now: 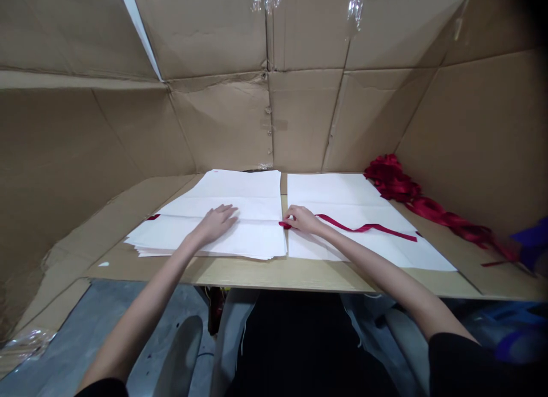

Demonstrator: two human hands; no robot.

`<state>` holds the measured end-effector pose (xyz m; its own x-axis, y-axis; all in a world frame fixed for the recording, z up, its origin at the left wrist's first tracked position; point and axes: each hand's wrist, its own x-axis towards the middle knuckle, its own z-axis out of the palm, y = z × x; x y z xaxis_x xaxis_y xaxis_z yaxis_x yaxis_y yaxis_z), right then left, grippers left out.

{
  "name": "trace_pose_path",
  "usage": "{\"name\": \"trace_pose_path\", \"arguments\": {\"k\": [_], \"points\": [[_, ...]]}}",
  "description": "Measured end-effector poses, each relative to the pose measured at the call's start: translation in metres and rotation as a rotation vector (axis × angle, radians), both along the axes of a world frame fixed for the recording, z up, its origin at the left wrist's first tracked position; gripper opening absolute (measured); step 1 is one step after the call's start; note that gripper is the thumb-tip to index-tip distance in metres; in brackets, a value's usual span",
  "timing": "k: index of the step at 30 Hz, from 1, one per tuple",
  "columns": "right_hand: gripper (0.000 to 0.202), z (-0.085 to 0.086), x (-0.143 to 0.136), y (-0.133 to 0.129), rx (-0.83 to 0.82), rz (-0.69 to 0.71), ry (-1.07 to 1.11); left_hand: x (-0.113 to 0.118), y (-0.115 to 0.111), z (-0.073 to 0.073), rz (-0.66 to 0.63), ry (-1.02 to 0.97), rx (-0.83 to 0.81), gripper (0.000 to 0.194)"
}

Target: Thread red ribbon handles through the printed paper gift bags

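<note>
The left hand (216, 223) lay palm down on a stack of white sheets (252, 241) on the left part of the counter (274, 278); its fingers were outstretched and slightly apart, gripping nothing. The right hand (303, 220) was at the narrow gap between that stack and the white paper (329, 189) on the right part of the counter. Its fingers were together, clamped on a red ribbon end (284, 225) at the stack's right edge.

A red strip (363, 228) ran from just beside the right wrist across the white paper toward the counter's right edge; whether it joined the pinched end was hidden by the hand. 2 more bits of red showed: a left tab (153, 217) at the stack's left edge and a right tab (419, 234) at the paper's right edge.

A heap of red ribbon (389, 179) lay by the counter's far right corner and trailed along the right edge. A white scrap (103, 264) lay near the near left corner. Cardboard walls (222, 123) stood along the far edge.
</note>
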<state>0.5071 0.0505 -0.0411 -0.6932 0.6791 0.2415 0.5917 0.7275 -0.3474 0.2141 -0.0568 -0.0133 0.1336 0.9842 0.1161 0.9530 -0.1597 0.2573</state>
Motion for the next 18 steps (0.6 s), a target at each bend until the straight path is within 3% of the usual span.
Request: {"name": "trace_pose_path", "arguments": {"k": [4, 8, 12, 15, 18], "points": [[0.014, 0.002, 0.011, -0.001, 0.028, -0.103, -0.036, -0.016, 0.000, -0.012, 0.072, 0.096, -0.176, 0.067], [0.018, 0.005, 0.007, -0.005, 0.043, -0.149, -0.053, 0.000, 0.007, -0.018, 0.067, 0.125, -0.185, 0.064], [0.023, 0.005, -0.001, -0.008, 0.077, -0.202, -0.086, 0.006, 0.013, -0.013, 0.058, 0.042, -0.215, 0.061], [0.027, 0.002, -0.003, -0.018, 0.132, -0.285, -0.087, -0.013, 0.012, -0.002, 0.071, -0.210, -0.058, 0.056], [0.030, -0.004, -0.002, -0.039, 0.179, -0.261, -0.071, -0.051, 0.001, 0.011, 0.324, -0.465, 0.238, 0.046]]}}
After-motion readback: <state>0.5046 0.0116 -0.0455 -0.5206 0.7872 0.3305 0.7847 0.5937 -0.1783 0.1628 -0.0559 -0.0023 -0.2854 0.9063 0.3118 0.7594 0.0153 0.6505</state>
